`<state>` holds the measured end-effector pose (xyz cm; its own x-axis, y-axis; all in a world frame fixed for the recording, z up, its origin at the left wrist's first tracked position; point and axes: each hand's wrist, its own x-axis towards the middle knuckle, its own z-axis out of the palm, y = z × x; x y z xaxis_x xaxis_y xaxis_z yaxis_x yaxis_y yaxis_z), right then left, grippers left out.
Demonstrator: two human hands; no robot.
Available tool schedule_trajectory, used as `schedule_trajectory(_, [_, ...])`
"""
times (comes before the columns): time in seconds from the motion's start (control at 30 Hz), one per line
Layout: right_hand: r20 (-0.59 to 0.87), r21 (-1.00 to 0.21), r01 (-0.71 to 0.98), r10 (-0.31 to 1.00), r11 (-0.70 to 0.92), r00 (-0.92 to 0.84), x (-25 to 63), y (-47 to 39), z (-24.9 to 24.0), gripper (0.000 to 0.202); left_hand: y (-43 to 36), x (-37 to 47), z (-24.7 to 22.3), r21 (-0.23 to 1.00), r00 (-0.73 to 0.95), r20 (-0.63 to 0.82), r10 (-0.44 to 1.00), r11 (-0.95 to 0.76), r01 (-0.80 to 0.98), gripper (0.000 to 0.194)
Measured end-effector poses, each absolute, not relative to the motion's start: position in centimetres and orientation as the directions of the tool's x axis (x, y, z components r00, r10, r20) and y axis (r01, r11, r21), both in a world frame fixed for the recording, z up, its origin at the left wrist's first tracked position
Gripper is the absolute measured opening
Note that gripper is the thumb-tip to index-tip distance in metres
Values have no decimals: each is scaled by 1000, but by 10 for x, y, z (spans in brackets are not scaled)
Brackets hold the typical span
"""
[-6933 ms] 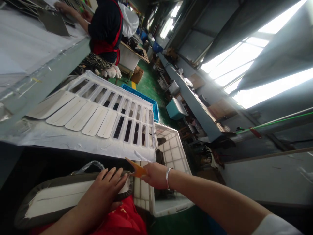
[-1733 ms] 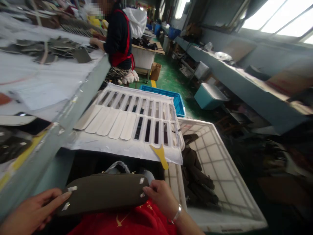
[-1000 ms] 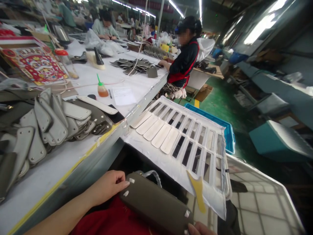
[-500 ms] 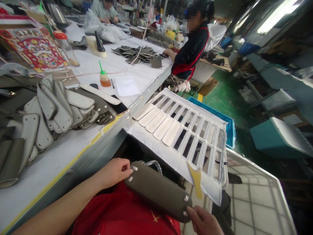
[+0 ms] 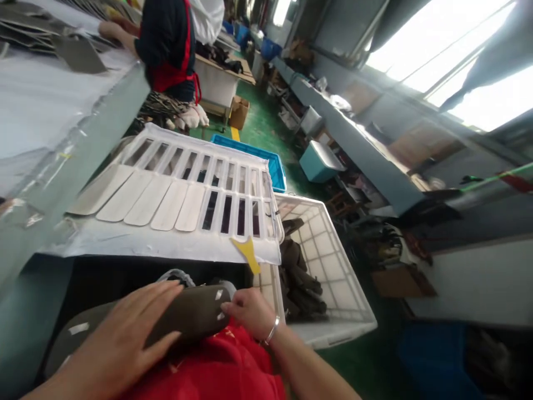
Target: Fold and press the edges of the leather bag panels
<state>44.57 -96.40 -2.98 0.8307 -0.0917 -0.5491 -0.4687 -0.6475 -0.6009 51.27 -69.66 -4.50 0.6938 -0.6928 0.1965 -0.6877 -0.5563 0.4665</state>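
Note:
A dark olive panel (image 5: 187, 314) with small white tabs near its ends lies across my lap, over red cloth. My left hand (image 5: 125, 328) rests flat on it, fingers spread. At its right end my right hand (image 5: 250, 311), a bracelet on the wrist, pinches the edge beside two white tabs. Just beyond, a white slotted rack (image 5: 166, 241) carries a row of pale rounded strips (image 5: 162, 201) on its left part. A yellow forked piece (image 5: 249, 255) sits at the rack's near edge.
At the right stands a white grid-walled crate (image 5: 333, 278) with dark pieces inside. Behind the rack is a blue tray (image 5: 277, 172). A white-topped table (image 5: 54, 111) runs along the left, where a person (image 5: 169, 50) in dark clothing works. A teal box (image 5: 318, 161) stands farther back.
The view has swung right. My left hand has gone from pinching the panel's left end to lying flat across it. My right hand still grips the right end.

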Motion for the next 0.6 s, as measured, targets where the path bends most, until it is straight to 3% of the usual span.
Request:
schedule_trajectory(0.13, [-534, -595, -424, -58, -683, 843, 444, -968, -29, 30, -771, 502, -48, 371, 512, 132, -849, -437, -819, 80])
schedule_trajectory(0.3, [-514, -631, -403, -31, -663, 857, 446, -974, -26, 29, -782, 504, -62, 406, 518, 4, -855, -473, -782, 73])
schedule_trajectory(0.6, [-513, -623, -354, 23, -698, 858, 447, -979, -23, 28, -788, 499, -59, 425, 561, 23, -827, -500, -755, 59])
